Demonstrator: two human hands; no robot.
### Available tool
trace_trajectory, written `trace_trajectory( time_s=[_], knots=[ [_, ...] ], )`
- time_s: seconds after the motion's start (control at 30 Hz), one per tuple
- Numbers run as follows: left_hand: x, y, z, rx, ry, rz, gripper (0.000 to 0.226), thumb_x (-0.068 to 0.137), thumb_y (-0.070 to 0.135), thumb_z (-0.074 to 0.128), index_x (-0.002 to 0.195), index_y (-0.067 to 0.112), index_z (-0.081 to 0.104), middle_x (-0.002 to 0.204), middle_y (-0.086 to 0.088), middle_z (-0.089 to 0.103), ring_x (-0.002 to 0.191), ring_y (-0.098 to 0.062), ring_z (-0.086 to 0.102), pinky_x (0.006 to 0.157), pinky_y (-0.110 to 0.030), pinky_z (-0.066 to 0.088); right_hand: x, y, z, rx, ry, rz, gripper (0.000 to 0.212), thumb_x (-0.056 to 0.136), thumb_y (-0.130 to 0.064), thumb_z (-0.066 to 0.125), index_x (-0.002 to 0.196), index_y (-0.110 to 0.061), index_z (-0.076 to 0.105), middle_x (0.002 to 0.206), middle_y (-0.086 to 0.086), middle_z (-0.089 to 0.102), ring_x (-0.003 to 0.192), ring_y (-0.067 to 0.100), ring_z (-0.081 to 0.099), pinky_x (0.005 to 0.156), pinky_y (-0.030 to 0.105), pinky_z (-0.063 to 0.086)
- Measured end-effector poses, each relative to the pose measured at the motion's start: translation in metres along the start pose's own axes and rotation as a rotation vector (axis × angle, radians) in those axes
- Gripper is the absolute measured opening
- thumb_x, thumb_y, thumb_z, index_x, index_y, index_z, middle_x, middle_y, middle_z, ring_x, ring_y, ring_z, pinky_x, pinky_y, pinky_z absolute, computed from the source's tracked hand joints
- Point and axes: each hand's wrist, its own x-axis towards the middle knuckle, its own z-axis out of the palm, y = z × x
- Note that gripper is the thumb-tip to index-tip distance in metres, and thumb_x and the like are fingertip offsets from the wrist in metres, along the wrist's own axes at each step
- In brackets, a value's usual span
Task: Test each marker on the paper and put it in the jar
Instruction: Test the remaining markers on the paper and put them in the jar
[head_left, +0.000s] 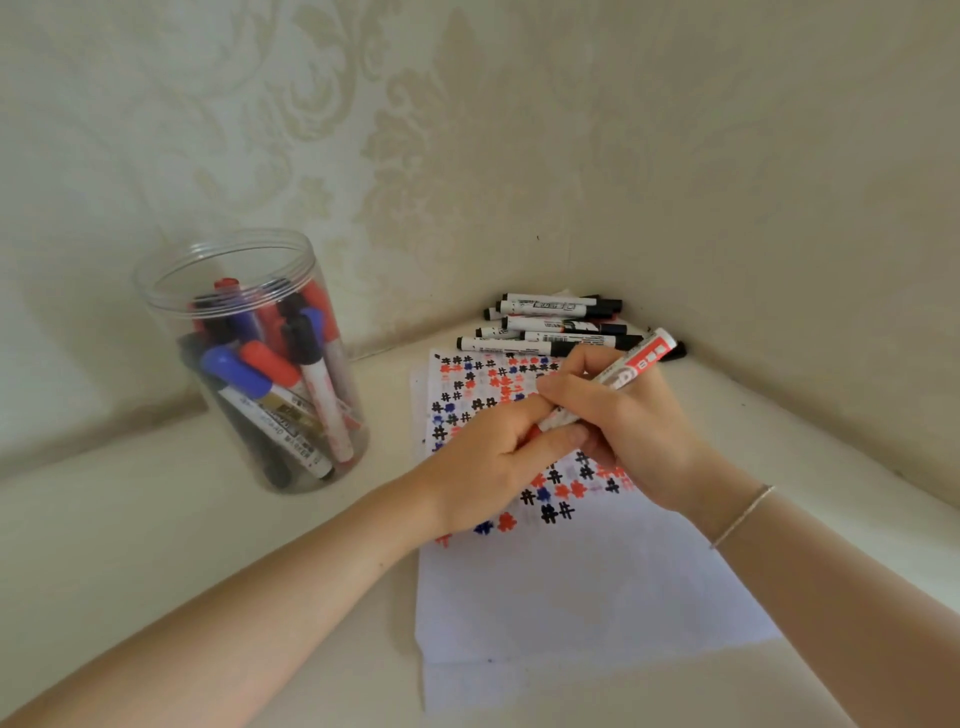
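The pale table (130, 545) carries a clear jar (249, 364), marked paper (571, 582) and loose markers (550, 327).

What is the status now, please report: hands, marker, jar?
Both hands on red marker above paper. Jar open, partly filled. Black markers wait in the corner. Nothing blocks the jar.

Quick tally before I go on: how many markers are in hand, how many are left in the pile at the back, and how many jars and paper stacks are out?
Markers in hand: 1, the red marker, held by the right hand and left hand
Markers in the back pile: at least 6 visible, all black-capped
Jars: 1, the clear jar, part full; contents too overlapped to count
Paper stacks: 1, the paper
Total: at least 9
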Motion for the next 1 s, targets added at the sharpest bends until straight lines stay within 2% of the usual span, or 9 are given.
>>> trace_trajectory(
  time_s=[0.07,0.17,0.27,0.33,0.4,0.5,0.67,0.83,1.0],
  knots=[
    [0.006,-0.004,-0.002,0.092,-0.005,-0.015,0.022,0.097,0.037,0.049,0.111,0.022,0.057,0.069,0.011,0.060,0.058,-0.002,0.053,0.067,-0.027,0.051,0.001,0.002,-0.002,0.026,0.050,0.021,0.026,0.087,-0.005,0.062,0.065,-0.005,0.048,0.051,0.007,0.052,0.038,0.015,0.031,0.035,0.018,0.022],
    [0.010,-0.009,-0.011,0.306,-0.002,-0.095,0.041,0.082,0.058,0.058,0.103,0.026,0.043,0.068,0.008,0.051,0.051,-0.004,0.044,0.050,-0.018,0.040,-0.001,0.004,-0.014,0.099,0.223,0.045,0.029,0.087,-0.008,0.062,0.063,-0.010,0.046,0.049,0.003,0.048,0.038,0.014,0.031,0.037,0.021,0.024],
    [0.009,-0.013,-0.021,0.502,0.033,-0.098,0.053,0.075,0.072,0.045,0.104,0.029,0.038,0.077,-0.004,0.060,0.066,-0.020,0.057,0.058,-0.029,0.047,-0.011,0.001,-0.028,0.201,0.266,0.144,0.019,0.090,-0.020,0.062,0.075,-0.011,0.054,0.060,0.003,0.060,0.048,0.017,0.049,0.044,0.025,0.044],
    [0.006,-0.021,-0.022,0.562,0.032,-0.063,0.041,0.084,0.065,0.044,0.101,0.028,0.041,0.069,0.000,0.056,0.058,-0.015,0.052,0.053,-0.023,0.041,-0.019,0.002,-0.031,0.285,0.200,0.206,0.017,0.086,-0.023,0.066,0.083,-0.007,0.060,0.069,0.008,0.065,0.059,0.020,0.063,0.056,0.028,0.056],
    [0.005,-0.029,-0.018,0.600,0.013,-0.030,0.024,0.094,0.051,0.044,0.096,0.027,0.043,0.061,0.007,0.048,0.050,-0.008,0.042,0.050,-0.018,0.034,-0.025,0.006,-0.029,0.271,0.138,0.226,0.017,0.074,-0.017,0.073,0.080,-0.004,0.062,0.074,0.011,0.067,0.066,0.021,0.066,0.064,0.029,0.057],
    [0.003,-0.036,-0.013,0.654,-0.017,0.007,0.017,0.098,0.041,0.039,0.089,0.028,0.043,0.060,0.009,0.050,0.049,-0.004,0.043,0.051,-0.018,0.036,-0.028,0.017,-0.019,0.134,0.156,0.218,0.024,0.073,-0.002,0.076,0.068,-0.008,0.054,0.060,0.006,0.059,0.053,0.015,0.055,0.053,0.023,0.048],
    [0.003,-0.043,-0.014,0.716,-0.054,0.028,0.017,0.100,0.038,0.036,0.088,0.027,0.041,0.058,0.009,0.048,0.047,-0.003,0.043,0.049,-0.017,0.032,-0.028,0.023,-0.008,-0.130,0.274,0.163,0.024,0.081,0.004,0.060,0.062,-0.003,0.047,0.048,0.007,0.059,0.036,0.015,0.045,0.037,0.022,0.037],
    [0.005,-0.047,-0.015,0.722,-0.059,0.046,0.018,0.099,0.039,0.038,0.086,0.027,0.043,0.055,0.010,0.048,0.045,-0.003,0.043,0.049,-0.016,0.030,-0.026,0.029,-0.002,-0.296,0.420,0.166,0.023,0.078,-0.001,0.056,0.059,-0.003,0.044,0.048,0.011,0.052,0.030,0.011,0.038,0.033,0.015,0.031],
    [0.005,-0.046,-0.013,0.747,-0.052,0.056,0.024,0.096,0.046,0.042,0.082,0.027,0.045,0.055,0.012,0.044,0.045,-0.002,0.041,0.048,-0.015,0.025,-0.025,0.033,-0.002,-0.367,0.424,0.194,0.019,0.078,-0.004,0.060,0.063,0.002,0.051,0.046,0.009,0.050,0.027,0.009,0.037,0.033,0.014,0.032]
  ],
)
